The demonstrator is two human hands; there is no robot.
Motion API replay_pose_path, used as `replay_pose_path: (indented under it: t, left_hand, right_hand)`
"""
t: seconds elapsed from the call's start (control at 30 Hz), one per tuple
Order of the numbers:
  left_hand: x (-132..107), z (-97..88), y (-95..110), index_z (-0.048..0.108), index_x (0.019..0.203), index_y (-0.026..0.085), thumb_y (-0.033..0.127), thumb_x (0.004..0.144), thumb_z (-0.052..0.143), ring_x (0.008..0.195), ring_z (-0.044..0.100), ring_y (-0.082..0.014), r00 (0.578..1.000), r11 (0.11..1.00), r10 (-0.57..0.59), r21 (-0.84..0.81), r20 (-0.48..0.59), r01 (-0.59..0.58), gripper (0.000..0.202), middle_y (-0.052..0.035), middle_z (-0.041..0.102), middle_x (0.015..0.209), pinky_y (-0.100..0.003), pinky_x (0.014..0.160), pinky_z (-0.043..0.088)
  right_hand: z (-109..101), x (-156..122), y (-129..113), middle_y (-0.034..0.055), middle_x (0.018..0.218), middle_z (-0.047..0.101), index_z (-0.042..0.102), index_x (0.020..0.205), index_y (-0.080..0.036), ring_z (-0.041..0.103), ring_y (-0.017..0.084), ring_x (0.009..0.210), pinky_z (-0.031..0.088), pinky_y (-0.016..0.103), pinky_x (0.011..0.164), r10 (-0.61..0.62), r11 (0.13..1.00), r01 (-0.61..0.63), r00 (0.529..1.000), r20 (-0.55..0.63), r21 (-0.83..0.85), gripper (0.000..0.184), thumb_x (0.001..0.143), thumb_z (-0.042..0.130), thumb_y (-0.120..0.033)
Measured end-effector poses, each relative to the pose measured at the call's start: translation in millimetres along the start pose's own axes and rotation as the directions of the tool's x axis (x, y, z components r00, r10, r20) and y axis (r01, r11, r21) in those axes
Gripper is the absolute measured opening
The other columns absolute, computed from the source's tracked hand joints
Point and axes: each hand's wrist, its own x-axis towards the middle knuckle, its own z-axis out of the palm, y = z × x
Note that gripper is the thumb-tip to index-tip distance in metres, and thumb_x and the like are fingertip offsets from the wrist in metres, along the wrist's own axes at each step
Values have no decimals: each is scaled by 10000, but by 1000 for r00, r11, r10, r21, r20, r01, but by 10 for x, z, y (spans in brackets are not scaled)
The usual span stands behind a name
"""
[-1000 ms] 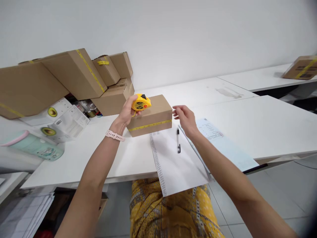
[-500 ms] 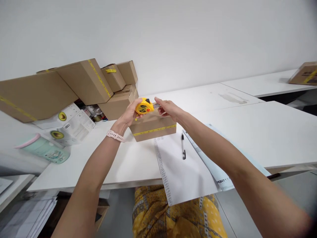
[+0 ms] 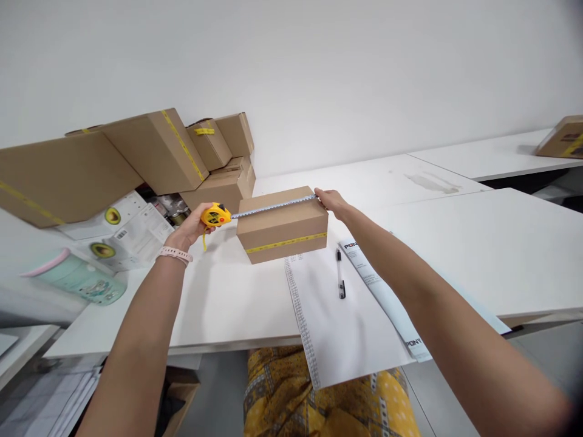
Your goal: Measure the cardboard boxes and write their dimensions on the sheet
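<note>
The tip of the metal strip (image 3: 273, 207) is hidden by the fingers of the right hand (image 3: 332, 202), which are pinched together on it at the right end of the box (image 3: 282, 227). The marks on the strip are too small to be read, and whether it is pressed against the lid or held just above it cannot be told. The yellow tape measure (image 3: 216, 215) is clasped by the fingers of the left hand (image 3: 195, 226), just past the box's left end. Part of the blue sheets (image 3: 392, 303) is covered by the right forearm, and a taped box (image 3: 562, 136) is cut off by the right edge of the view.

Half a second ago, the tape measure was held over the box, close to the right hand; now the two hands are spread apart, and the strip is stretched across the top. The box is left in its place on the tabletop (image 3: 228, 303).

A pen (image 3: 341, 276) is laid on the spiral notebook (image 3: 350, 340), by which the table's near edge is overhung. Stacked cartons (image 3: 155, 145) and a green cup (image 3: 86, 279) are kept at the left, clear of the strip.
</note>
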Motion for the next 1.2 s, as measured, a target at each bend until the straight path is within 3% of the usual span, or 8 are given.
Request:
replay_pose_path:
  t: [0.2, 0.4, 0.83, 1.0, 1.2]
  left_hand:
    - [74, -38, -27, 640, 961, 160, 454, 723, 675, 515, 561, -147, 999, 1000, -12, 15, 41, 12, 379, -55, 693, 765, -220, 406, 377]
    - [84, -24, -34, 663, 984, 153, 459, 748, 697, 528, 547, -137, 995, 1000, -5, 1, 101, 5, 388, -63, 701, 811, -233, 438, 401]
    - [144, -94, -103, 665, 1000, 167, 535, 749, 718, 498, 527, -132, 985, 999, -18, 36, 172, 12, 449, -56, 685, 806, -239, 429, 342]
    - [124, -74, -94, 655, 988, 172, 552, 762, 698, 498, 520, -127, 984, 998, -17, 56, 180, 7, 443, -53, 686, 808, -234, 432, 333]
    - [104, -60, -101, 651, 986, 174, 541, 767, 683, 494, 536, -131, 989, 997, -9, 73, 150, -2, 429, -51, 679, 767, -235, 449, 364]
  right_hand:
    - [72, 93, 29, 146, 980, 688, 565, 782, -203, 621, 281, 895, 441, 361, 733, -13, 985, 6, 999, -37, -174, 327, 836, 583, -525]
    - [97, 166, 116, 169, 1084, 700, 590, 920, -181, 653, 266, 878, 505, 351, 668, -1, 981, 10, 999, 47, -194, 401, 857, 551, -575]
    - [83, 155, 117, 174, 967, 716, 621, 796, -160, 675, 270, 839, 550, 368, 655, 0, 959, 24, 997, 83, -281, 495, 912, 503, -627]
    - [93, 97, 22, 163, 885, 710, 619, 765, -182, 682, 276, 819, 512, 389, 738, -13, 904, 24, 999, 29, -427, 496, 937, 471, -624]
    - [133, 44, -89, 170, 1017, 716, 642, 836, -193, 664, 307, 970, 490, 411, 804, -53, 842, 13, 997, -58, -539, 412, 953, 455, -541]
